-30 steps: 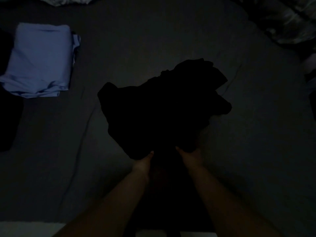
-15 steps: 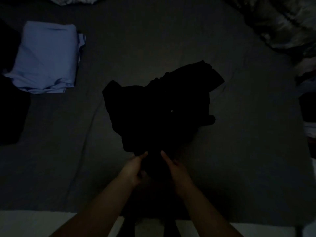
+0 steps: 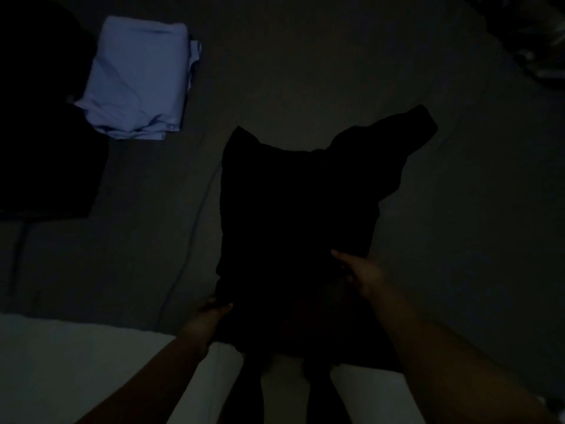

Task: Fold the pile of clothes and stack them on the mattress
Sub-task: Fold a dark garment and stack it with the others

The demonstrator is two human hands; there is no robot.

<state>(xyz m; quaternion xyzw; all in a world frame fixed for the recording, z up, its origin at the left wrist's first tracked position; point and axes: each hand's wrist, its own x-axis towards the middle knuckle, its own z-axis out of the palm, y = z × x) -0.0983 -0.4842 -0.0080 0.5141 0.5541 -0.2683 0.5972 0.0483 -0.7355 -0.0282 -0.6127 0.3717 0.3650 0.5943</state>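
Observation:
The room is very dim. A black garment [image 3: 299, 215] lies spread on the grey mattress [image 3: 458, 240], one corner reaching toward the upper right. My left hand [image 3: 211, 316] grips its near left edge. My right hand [image 3: 357, 275] holds the near right side, thumb lying on top of the cloth. A folded light blue garment [image 3: 137, 81] lies at the upper left, with dark clothes [image 3: 46, 133] to its left.
A patterned blanket or pile [image 3: 538, 41] lies at the upper right corner. The mattress's near edge [image 3: 76, 362] shows white at the bottom left. My legs [image 3: 253, 390] stand dark at the bottom centre.
My hands moved apart from the middle of the garment to its left and right sides, and the bunched black cloth now lies spread out flatter. The camera view shifted closer.

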